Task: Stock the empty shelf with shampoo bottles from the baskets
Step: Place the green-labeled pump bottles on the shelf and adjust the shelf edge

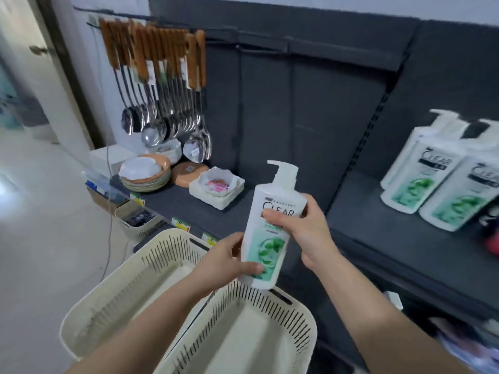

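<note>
Above the two baskets (pixel 151 268), both hands grip one shampoo bottle (pixel 270 233): left hand (pixel 224 263) low, right hand (pixel 305 228) at its label. Next, probably, it goes upright beside the blurred stocked bottles (pixel 432 182) on the shelf (pixel 391 233).

Up and to the left of the left hand (pixel 224 261), a row of steel ladles and spoons (pixel 162 103) with wooden handles hangs close together. Below them, beyond the hand and to its left, sit a stack of orange and cream plates (pixel 145 175), a round orange dish (pixel 189 172) that seems to lie upside down, and a white dish (pixel 217 186) with a pink floral pattern. Yellow-green price tags (pixel 181 224) show just above the hand. Far to its left a thin cable (pixel 109 225) hangs towards the pale floor (pixel 40 238).
</note>
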A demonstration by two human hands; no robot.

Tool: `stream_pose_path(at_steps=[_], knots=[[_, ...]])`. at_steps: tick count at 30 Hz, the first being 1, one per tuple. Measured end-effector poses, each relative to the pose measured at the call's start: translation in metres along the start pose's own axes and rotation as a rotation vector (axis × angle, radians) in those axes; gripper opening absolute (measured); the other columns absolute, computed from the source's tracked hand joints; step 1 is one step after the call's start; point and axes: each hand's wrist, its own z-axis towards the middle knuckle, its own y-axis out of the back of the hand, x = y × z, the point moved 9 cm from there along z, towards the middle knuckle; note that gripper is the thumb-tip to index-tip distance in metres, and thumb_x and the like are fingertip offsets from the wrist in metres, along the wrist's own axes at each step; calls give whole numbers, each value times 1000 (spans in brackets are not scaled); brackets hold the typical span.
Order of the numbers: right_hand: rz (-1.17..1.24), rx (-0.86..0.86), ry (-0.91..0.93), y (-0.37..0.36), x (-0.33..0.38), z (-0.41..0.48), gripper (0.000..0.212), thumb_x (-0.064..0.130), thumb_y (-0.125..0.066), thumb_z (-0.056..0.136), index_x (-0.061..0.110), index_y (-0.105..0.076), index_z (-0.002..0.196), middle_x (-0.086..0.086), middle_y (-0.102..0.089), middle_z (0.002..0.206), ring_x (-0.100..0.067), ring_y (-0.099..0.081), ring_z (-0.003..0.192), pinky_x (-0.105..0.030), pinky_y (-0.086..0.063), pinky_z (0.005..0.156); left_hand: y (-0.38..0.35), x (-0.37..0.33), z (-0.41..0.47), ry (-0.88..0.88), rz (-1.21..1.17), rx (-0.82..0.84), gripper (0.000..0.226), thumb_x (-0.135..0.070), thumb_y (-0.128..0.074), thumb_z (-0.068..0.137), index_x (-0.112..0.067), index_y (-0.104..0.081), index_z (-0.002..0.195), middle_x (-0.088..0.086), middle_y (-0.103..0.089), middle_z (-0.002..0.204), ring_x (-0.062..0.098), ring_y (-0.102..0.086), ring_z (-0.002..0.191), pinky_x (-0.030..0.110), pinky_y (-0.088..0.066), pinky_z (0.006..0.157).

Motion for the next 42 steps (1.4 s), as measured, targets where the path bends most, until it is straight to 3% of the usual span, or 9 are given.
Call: stream_pose_path(at_steps=[6,11,16,19,23,33,42], knots=[[-40,-164,141,73,62,-36,64,10,-95,54,21,-59,105,6,-77,87,-10,-74,78,-22,-57,59,-54,-77,7,-181,128,80,51,-22,-85,68,-27,-61,113,-10,-72,103,4,-68,93,35,-55,88],[-61,-313,216,134,97,-60,63,9,-95,53,21,-60,105,1,-76,91,-11,-74,81,-25,-58,62,-101,-128,15,-295,191,150,46,-22,-85,68,-30,-63,107,-14,-73,99,0,-67,89,34,-55,87],[-95,-383,265,191,118,-67,61,9,-95,54,26,-60,102,8,-76,88,-7,-73,79,-22,-58,61,-150,-165,34,-332,223,205,46,-19,-83,68,-24,-64,109,-8,-73,101,10,-68,94,41,-56,85],[-113,-411,277,226,127,-59,63,10,-95,54,23,-60,105,5,-75,91,-9,-74,82,-24,-59,63,-181,-185,52,-359,268,206,44,-19,-83,69,-24,-65,108,-9,-72,98,8,-68,91,39,-56,85],[-122,-412,281,263,134,-36,64,9,-95,53,25,-60,104,5,-75,91,-14,-74,85,-33,-61,69,-209,-201,82,-331,268,164,43,-17,-83,68,-27,-65,105,-13,-72,95,4,-67,88,36,-56,84],[-180,-382,284,305,125,19,62,14,-96,54,33,-56,97,3,-72,96,-12,-70,90,-41,-61,80,-244,-211,138,-264,320,58,46,-12,-80,72,-20,-62,113,-5,-70,107,15,-64,101,43,-52,92],[-219,-408,269,313,109,55,66,21,-96,51,27,-56,104,0,-70,103,-20,-67,99,-46,-57,88,-246,-206,174,-255,376,33,49,-13,-79,74,-21,-60,118,-5,-68,110,16,-63,101,42,-51,92]])
